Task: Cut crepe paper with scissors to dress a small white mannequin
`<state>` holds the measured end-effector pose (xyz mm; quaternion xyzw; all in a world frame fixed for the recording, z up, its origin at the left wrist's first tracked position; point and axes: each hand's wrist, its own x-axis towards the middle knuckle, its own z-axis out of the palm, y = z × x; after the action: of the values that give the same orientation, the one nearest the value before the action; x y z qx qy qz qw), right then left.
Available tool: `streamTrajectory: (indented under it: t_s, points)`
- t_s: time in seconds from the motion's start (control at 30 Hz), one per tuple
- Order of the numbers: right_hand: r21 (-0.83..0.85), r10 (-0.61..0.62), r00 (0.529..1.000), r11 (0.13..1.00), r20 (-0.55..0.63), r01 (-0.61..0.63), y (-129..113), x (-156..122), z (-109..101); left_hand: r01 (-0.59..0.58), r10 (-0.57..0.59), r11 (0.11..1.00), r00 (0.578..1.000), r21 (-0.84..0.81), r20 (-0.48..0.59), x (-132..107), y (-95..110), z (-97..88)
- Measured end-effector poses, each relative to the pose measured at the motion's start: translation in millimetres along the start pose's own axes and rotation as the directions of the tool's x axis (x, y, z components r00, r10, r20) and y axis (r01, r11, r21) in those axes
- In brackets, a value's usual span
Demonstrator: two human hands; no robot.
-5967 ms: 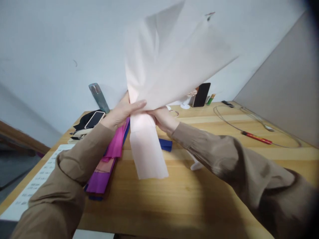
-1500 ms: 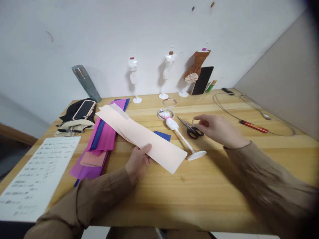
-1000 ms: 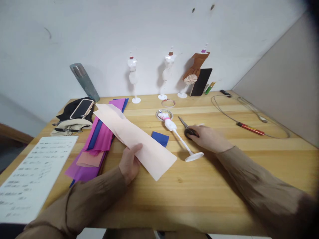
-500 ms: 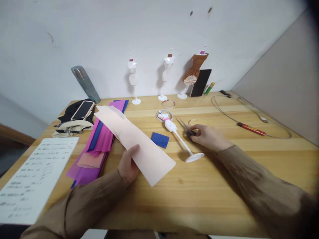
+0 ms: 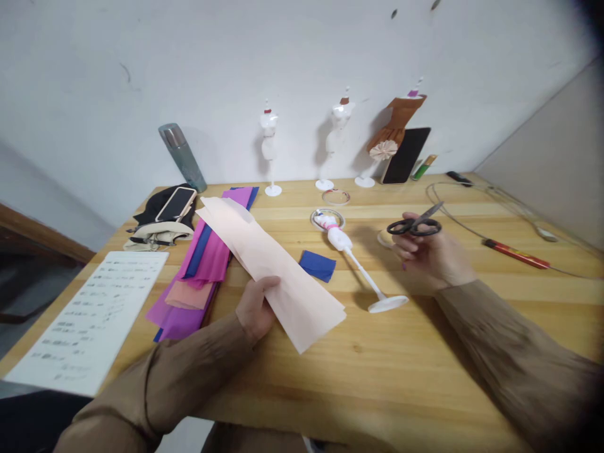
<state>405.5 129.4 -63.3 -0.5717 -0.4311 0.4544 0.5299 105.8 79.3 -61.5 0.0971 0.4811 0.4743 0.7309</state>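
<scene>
My left hand grips a long strip of pale pink crepe paper, thumb on top and fingers beneath. My right hand is raised over the table, closed on black-handled scissors whose blades point up and to the right. Between the hands a small white mannequin lies on its side, a pink band round its neck and its round base toward me. Beside it is a small piece of blue paper. The mannequin's top end lies over a roll of tape.
Coloured paper sheets lie left of the strip, by a written sheet, a phone and a flask. Along the wall stand two bare mannequins and one in a brown dress. A cable with a red tube lies right.
My right hand has lifted the scissors off the table and turned them, blades now up and rightward. The left hand keeps its hold on the pink paper. The view has shifted slightly left.
</scene>
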Motion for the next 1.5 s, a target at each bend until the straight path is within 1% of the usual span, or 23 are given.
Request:
streamTrajectory:
  t_s: [0.1,0.17,0.27,0.3,0.33,0.37,0.4,0.43,0.5,0.6,0.67,0.7,0.73,0.8,0.87,0.93,1.0,1.1,1.2,1.27,1.37,1.43,1.5]
  points:
    - [-0.037,0.004,0.996,0.999,0.088,-0.001,-10.2,-13.4,1.7,-0.008,0.008,1.0,0.999,-0.006,-0.037,0.2,3.6,1.1]
    - [-0.038,0.026,0.988,0.999,0.155,-0.02,-16.0,-25.4,5.7,0.009,-0.009,1.0,0.998,-0.013,-0.063,-0.2,6.4,1.3]
    - [0.005,0.017,0.968,1.0,0.251,-0.019,-20.3,-42.6,17.7,0.048,-0.05,0.998,0.998,-0.031,-0.047,-1.8,9.2,0.9]
    - [0.041,0.03,0.949,0.998,0.313,-0.045,-21.0,-47.7,22.3,0.057,-0.059,0.998,0.998,-0.039,-0.035,-2.6,9.6,0.8]
    - [0.061,0.048,0.919,0.995,0.391,-0.078,-21.7,-52.7,26.6,0.062,-0.064,0.997,0.998,-0.047,-0.024,-3.4,9.8,0.7]
    - [0.054,0.057,0.884,0.994,0.464,-0.092,-22.6,-57.5,30.4,0.062,-0.063,0.997,0.998,-0.055,-0.015,-4.3,10.0,0.7]
    - [0.019,0.058,0.846,0.997,0.53,-0.08,-23.7,-62.3,33.6,0.062,-0.062,0.996,0.998,-0.063,-0.008,-5.1,10.1,0.9]
    - [-0.024,0.048,0.817,0.999,0.575,-0.042,-25.0,-67.0,36.3,0.062,-0.063,0.996,0.998,-0.067,-0.009,-6.0,10.2,1.2]
    - [-0.143,0.028,0.793,0.987,0.609,0.075,-27.9,-75.9,40.8,0.075,-0.077,0.995,0.997,-0.065,-0.024,-7.5,10.6,1.9]
    - [-0.307,0.006,0.805,0.926,0.593,0.219,-28.8,-86.1,50.4,0.092,-0.094,0.995,0.994,-0.046,-0.048,-8.5,10.1,0.3]
    - [-0.328,0.01,0.805,0.916,0.594,0.231,-24.8,-89.6,62.2,0.066,-0.067,0.998,0.997,-0.021,-0.035,-8.1,8.0,-3.9]
    - [-0.321,0.03,0.811,0.926,0.584,0.197,-21.4,-90.3,69.8,0.033,-0.033,0.999,0.999,-0.006,-0.017,-7.7,6.5,-6.9]
    - [-0.308,0.064,0.824,0.942,0.563,0.138,-17.3,-90.5,78.0,-0.011,0.011,1.0,1.0,0.014,0.007,-7.2,4.9,-10.0]
    - [-0.239,0.101,0.837,0.97,0.537,0.037,-8.5,-89.9,94.9,-0.104,0.101,0.993,0.993,0.053,0.062,-6.7,2.4,-15.7]
    - [-0.15,0.119,0.855,0.987,0.504,-0.048,-1.2,-88.9,109.3,-0.168,0.16,0.982,0.982,0.086,0.095,-6.9,1.9,-18.8]
    - [-0.043,0.121,0.872,0.992,0.474,-0.115,3.5,-88.3,119.2,-0.192,0.179,0.975,0.977,0.11,0.12,-7.5,3.8,-19.1]
    - [0.029,0.146,0.88,0.984,0.452,-0.178,6.0,-87.8,124.8,-0.204,0.186,0.972,0.971,0.119,0.147,-7.5,7.0,-17.9]
    - [0.023,0.207,0.882,0.971,0.423,-0.239,9.6,-85.2,127.7,-0.22,0.202,0.967,0.97,0.13,0.136,-6.0,10.2,-16.9]
    - [0.0,0.263,0.884,0.958,0.387,-0.285,14.6,-79.9,128.1,-0.195,0.181,0.977,0.973,0.09,0.143,-5.4,8.0,-17.3]
    - [0.022,0.292,0.89,0.947,0.35,-0.32,17.9,-76.3,128.7,-0.126,0.118,0.991,0.98,0.037,0.16,-7.1,3.1,-17.1]
    - [0.074,0.287,0.915,0.945,0.284,-0.319,21.8,-73.1,131.5,-0.024,0.023,1.0,0.986,0.004,0.165,-12.2,-7.7,-15.8]
    - [0.092,0.274,0.925,0.947,0.265,-0.307,23.1,-72.4,133.5,-0.002,-0.003,1.0,0.983,0.024,0.182,-15.4,-14.5,-15.6]
    - [0.096,0.254,0.927,0.952,0.275,-0.29,22.7,-71.9,133.5,-0.004,-0.007,0.998,0.984,0.061,0.179,-16.6,-18.3,-16.4]
